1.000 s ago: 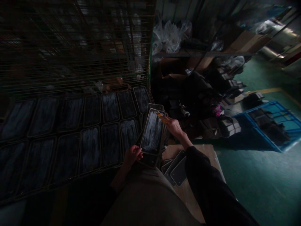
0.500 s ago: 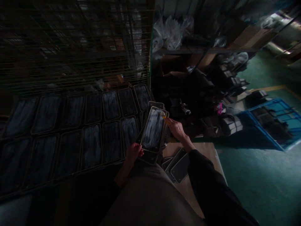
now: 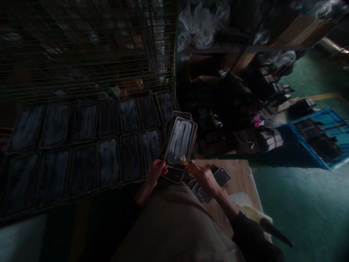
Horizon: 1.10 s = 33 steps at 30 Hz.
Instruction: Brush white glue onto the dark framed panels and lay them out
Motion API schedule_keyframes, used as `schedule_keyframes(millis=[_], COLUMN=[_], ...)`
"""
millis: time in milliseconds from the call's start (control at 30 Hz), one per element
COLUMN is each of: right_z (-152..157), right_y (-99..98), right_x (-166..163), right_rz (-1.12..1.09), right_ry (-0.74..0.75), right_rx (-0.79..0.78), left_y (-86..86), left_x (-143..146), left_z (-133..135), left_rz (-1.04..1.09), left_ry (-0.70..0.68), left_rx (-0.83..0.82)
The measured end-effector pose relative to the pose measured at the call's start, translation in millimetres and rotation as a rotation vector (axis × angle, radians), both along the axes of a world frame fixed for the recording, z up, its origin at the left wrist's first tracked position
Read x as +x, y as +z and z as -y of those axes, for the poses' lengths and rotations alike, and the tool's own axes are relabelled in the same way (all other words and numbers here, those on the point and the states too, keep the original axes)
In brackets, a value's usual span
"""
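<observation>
Gripping the brush [image 3: 186, 163], right hand [image 3: 206, 178] flanks the panel [image 3: 180, 142] at its near end; long axis runs away; left hand [image 3: 156, 170] pinches near-left corner.

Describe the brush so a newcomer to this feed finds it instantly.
Start at the wooden table, right of the rows of panels. By its upper left corner, a stack's top panel is streaked white. The brush is at that panel's lower right, in the right hand, its orange handle standing out against dull surroundings.
</observation>
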State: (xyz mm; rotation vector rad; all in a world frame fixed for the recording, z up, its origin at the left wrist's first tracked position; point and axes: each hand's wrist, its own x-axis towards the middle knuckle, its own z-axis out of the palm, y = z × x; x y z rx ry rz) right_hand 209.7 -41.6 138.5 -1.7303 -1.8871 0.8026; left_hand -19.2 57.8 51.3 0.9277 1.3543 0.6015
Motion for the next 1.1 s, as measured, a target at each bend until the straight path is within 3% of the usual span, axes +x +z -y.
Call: schedule_keyframes(millis=[133,267,467,567,733,867,1100], right_z=[22.0,30.1,19.0,7.2,-10.6,-12.4,-8.5], right_y=[14.6,22.1,4.1,-7.2,-0.1,0.1,-41.9], right_x=[-9.3,-9.6,1.5,12.8,19.9,16.9,6.4], right_rz=[-0.088,-0.231,-0.369,-0.36,-0.42,-0.428,-0.193], right_ry=[0.007,-0.082,-0.197,-0.329,-0.452,-0.589,-0.67], right_rx=[-0.093,-0.111,-0.082,-0.016,0.146,0.271,0.26], left_y=[3.1,2.7,1.9,2.2,6.8,25.1,70.3], left_x=[0.4,1.2,1.3,0.8,-0.6,-0.1,0.2], left_z=[1.0,0.1,-0.8,-1.0,-3.5,-8.9,-27.7], left_rz=[0.03,0.04,0.032,0.014,0.008,0.059,0.238], left_ry=[0.02,0.036,0.03,0.019,-0.02,-0.092,-0.133], left_rx=[0.009,-0.004,-0.023,-0.024,-0.046,-0.044,0.029])
